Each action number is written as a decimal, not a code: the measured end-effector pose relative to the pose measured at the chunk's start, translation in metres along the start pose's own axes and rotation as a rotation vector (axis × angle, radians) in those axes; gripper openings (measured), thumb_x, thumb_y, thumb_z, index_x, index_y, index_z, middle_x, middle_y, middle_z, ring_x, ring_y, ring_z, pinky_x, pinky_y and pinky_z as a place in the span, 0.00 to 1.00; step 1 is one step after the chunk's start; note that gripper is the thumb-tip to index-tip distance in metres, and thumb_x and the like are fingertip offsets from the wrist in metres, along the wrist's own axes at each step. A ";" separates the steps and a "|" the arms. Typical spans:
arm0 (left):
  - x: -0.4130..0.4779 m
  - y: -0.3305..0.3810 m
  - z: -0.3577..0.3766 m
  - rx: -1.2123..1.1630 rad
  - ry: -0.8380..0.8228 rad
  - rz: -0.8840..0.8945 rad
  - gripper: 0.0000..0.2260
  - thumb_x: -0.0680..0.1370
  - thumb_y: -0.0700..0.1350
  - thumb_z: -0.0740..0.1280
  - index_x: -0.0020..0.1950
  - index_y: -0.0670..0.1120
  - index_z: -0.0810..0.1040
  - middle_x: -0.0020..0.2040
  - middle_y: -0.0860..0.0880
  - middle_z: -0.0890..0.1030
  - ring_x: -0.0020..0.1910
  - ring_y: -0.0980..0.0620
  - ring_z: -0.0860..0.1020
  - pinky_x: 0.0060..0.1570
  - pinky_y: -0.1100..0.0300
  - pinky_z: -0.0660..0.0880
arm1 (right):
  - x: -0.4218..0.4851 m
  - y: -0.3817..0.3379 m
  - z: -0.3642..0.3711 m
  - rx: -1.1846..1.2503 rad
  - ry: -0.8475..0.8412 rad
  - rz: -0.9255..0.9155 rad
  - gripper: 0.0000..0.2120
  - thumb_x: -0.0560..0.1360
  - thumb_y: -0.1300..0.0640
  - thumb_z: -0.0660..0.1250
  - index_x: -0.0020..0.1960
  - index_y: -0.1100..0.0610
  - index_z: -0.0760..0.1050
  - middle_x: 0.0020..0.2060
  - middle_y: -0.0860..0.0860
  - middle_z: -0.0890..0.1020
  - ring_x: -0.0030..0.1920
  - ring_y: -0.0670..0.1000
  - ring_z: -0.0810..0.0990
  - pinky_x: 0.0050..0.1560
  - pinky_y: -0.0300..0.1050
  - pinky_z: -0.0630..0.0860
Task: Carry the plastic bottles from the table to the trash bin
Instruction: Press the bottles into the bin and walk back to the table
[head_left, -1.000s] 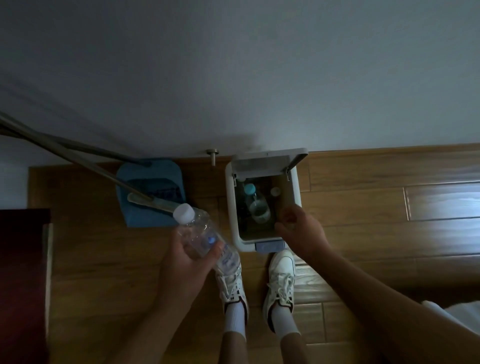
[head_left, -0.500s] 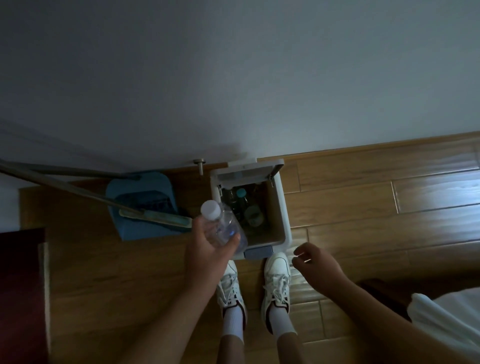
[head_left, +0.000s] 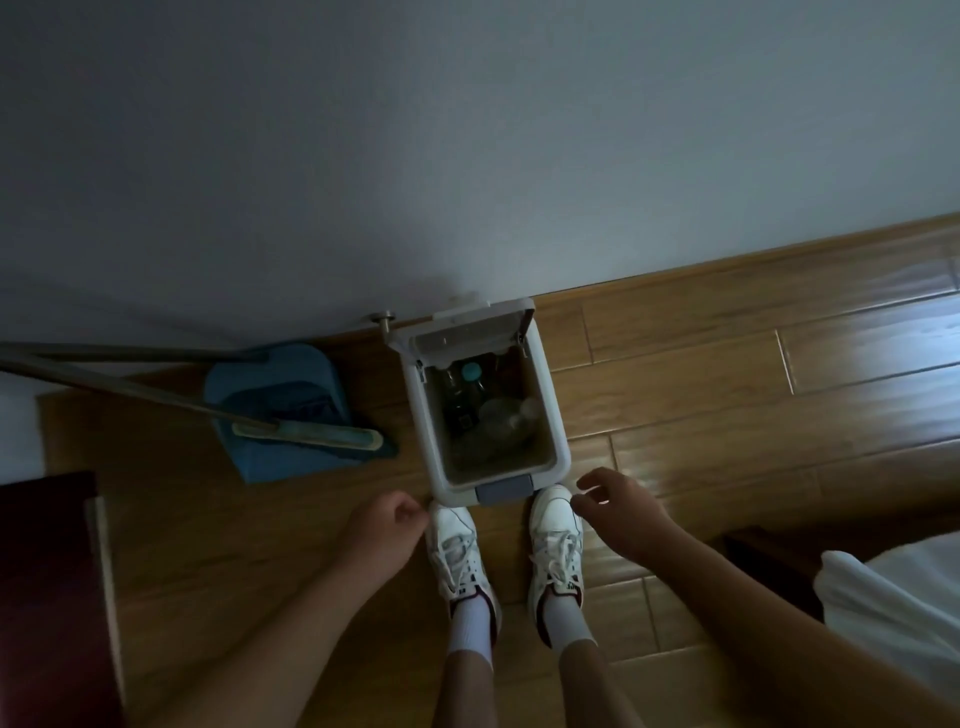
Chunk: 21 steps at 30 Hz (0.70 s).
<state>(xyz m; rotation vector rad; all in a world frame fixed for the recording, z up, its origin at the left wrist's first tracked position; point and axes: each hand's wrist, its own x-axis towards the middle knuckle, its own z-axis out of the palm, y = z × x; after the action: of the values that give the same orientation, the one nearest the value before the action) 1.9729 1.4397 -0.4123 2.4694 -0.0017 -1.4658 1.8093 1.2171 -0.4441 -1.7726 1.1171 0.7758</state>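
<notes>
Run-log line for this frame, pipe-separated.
white plastic trash bin: lid open | clear plastic bottles: inside bin | left hand: empty, curled | right hand: empty, relaxed

One head camera looks steeply down from standing height and faces the wall (head_left: 467, 156). The bin (head_left: 555, 415) is near, at 12 o'clock from the shoes (head_left: 457, 551).
</notes>
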 end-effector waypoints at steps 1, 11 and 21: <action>-0.007 -0.008 -0.006 0.024 -0.007 -0.014 0.03 0.80 0.47 0.65 0.50 0.52 0.79 0.47 0.51 0.81 0.45 0.54 0.80 0.46 0.57 0.79 | -0.005 -0.001 -0.002 0.006 0.001 0.001 0.19 0.75 0.51 0.67 0.64 0.55 0.76 0.56 0.51 0.83 0.48 0.48 0.81 0.45 0.43 0.76; -0.151 -0.019 -0.088 0.066 0.035 -0.028 0.04 0.81 0.50 0.64 0.52 0.54 0.78 0.50 0.52 0.80 0.47 0.56 0.79 0.39 0.62 0.72 | -0.114 -0.014 -0.060 0.103 0.003 -0.017 0.18 0.76 0.50 0.67 0.63 0.57 0.77 0.50 0.53 0.84 0.46 0.49 0.82 0.41 0.42 0.76; -0.306 0.047 -0.120 0.006 0.152 0.245 0.10 0.82 0.54 0.60 0.56 0.52 0.78 0.51 0.51 0.80 0.49 0.54 0.78 0.41 0.58 0.74 | -0.311 -0.007 -0.127 0.217 0.190 -0.012 0.14 0.76 0.51 0.69 0.58 0.56 0.80 0.49 0.53 0.84 0.47 0.51 0.83 0.50 0.47 0.78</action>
<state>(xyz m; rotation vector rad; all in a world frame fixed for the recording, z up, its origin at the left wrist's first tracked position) 1.9329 1.4639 -0.0835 2.4749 -0.2692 -1.1778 1.6969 1.2176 -0.1270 -1.6921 1.2635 0.4662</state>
